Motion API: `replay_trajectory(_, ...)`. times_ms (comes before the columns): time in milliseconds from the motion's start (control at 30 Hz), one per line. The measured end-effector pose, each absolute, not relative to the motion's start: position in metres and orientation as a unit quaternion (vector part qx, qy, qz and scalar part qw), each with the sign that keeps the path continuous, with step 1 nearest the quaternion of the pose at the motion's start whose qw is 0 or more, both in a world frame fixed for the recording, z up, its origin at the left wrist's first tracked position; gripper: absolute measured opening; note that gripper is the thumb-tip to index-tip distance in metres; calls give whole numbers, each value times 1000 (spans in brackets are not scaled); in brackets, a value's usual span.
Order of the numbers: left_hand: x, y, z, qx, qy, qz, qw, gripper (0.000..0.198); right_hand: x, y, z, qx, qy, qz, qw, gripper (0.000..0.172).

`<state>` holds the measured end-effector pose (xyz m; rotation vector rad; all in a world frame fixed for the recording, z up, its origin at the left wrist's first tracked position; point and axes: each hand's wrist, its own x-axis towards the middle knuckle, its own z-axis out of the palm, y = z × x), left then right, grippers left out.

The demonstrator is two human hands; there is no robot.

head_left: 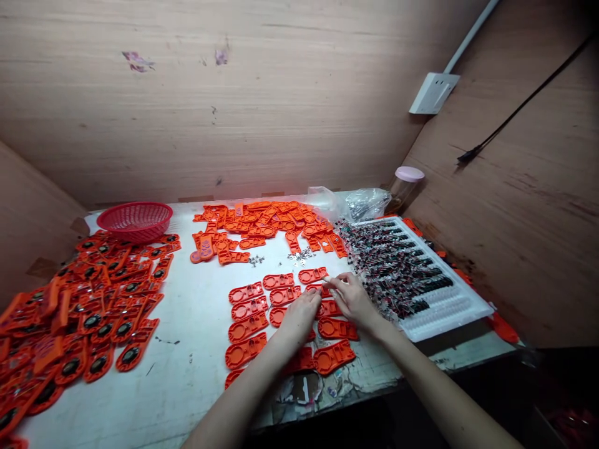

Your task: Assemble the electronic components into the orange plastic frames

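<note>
Your left hand [302,310] hides parts of the orange casings [247,327]; whatever your right hand [354,300] pinches is too small to tell. The left edge cuts your orange heap [93,321]; the metal bits [303,255] are too tiny to identify.

The orange plastic cases [247,327] lie flat, hollow side up, in three rough columns around six o'clock from the middle of the view. Each is a long, shallow shell, rounded and wider at one end, with a ring-shaped recess there and small squared hollows toward the narrower end. The round ends point roughly to nine o'clock, some tipping toward eight. Several in the middle column are partly hidden.
</note>
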<state>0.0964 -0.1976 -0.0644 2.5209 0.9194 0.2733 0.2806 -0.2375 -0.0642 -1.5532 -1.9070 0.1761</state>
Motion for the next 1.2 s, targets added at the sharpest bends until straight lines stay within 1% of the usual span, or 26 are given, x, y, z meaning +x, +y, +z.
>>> replay_trajectory(100,97,-197,-66,908,336,100,230,42,275,-240,-69,-587,-758,28,282,42)
replay_trajectory(167,98,-196,-64,904,340,105,238,42,273,-238,-70,-589,-755,39,286,44)
replay_trajectory(267,98,-198,-52,900,339,121,245,34,278,-242,-59,-586,-724,88,352,43)
replay_trajectory(333,97,-204,-38,875,344,184,287,23,282,-254,-46,-588,-695,111,398,38)
replay_trajectory(367,97,-208,-30,839,354,234,340,18,282,-262,-39,-590,-681,124,416,33)
replay_trajectory(400,97,-213,-23,781,365,287,418,16,281,-271,-33,-590,-667,144,432,29)
replay_trajectory(467,97,-225,-12,602,375,355,609,19,276,-289,-25,-572,-633,211,477,21)
replay_trajectory(533,100,-236,-5,418,366,346,756,30,266,-302,-21,-540,-592,276,530,22)
replay_trajectory(600,103,-243,-4,298,362,322,823,43,256,-309,-20,-515,-561,311,568,27)
replay_trajectory(667,106,-248,-5,251,369,310,839,47,249,-311,-18,-506,-542,322,588,29)
replay_trajectory(767,109,-251,-9,259,380,330,825,40,245,-310,-14,-521,-488,353,604,27)
replay_trajectory(867,111,-255,-15,301,387,395,777,35,242,-307,-13,-531,-379,447,612,30)
replay_trajectory(967,111,-262,-21,316,391,447,740,32,239,-305,-17,-496,-280,545,616,37)
replay_trajectory(1033,111,-268,-25,303,396,469,729,30,236,-306,-22,-474,-239,578,620,38)
replay_trajectory(1100,112,-275,-30,288,397,486,724,28,233,-309,-26,-472,-236,572,628,32)
replay_trajectory(1200,113,-285,-35,288,391,501,716,25,230,-316,-29,-500,-313,511,625,17)
